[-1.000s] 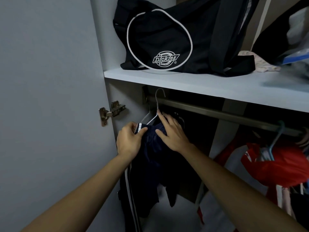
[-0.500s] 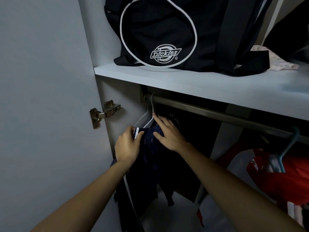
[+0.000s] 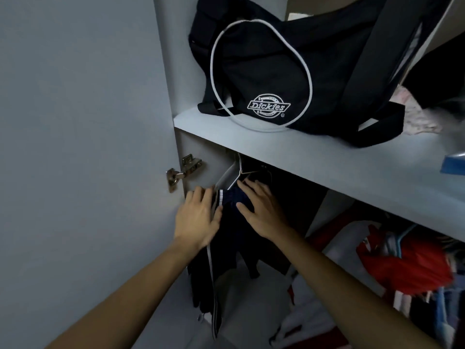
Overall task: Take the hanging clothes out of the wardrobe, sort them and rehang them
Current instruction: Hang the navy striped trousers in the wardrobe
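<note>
My left hand point(image 3: 198, 217) and right hand point(image 3: 261, 207) rest flat-fingered on the navy garment point(image 3: 234, 222), gripping nothing; its hanger point(image 3: 232, 176) hooks straight above

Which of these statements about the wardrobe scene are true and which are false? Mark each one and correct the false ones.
1. A black bag with a Dickies logo sits on the shelf above the hanging clothes. True.
2. Both hands are on the red garment. False: the left hand and right hand are on the dark navy garment at the left end; the red garment hangs untouched to the right.
3. The navy garment hangs on a white hanger. True.
4. The wardrobe door is closed. False: the door stands open, its metal hinge exposed.
5. The right hand's fingers lie fairly straight on the fabric. True.
</note>
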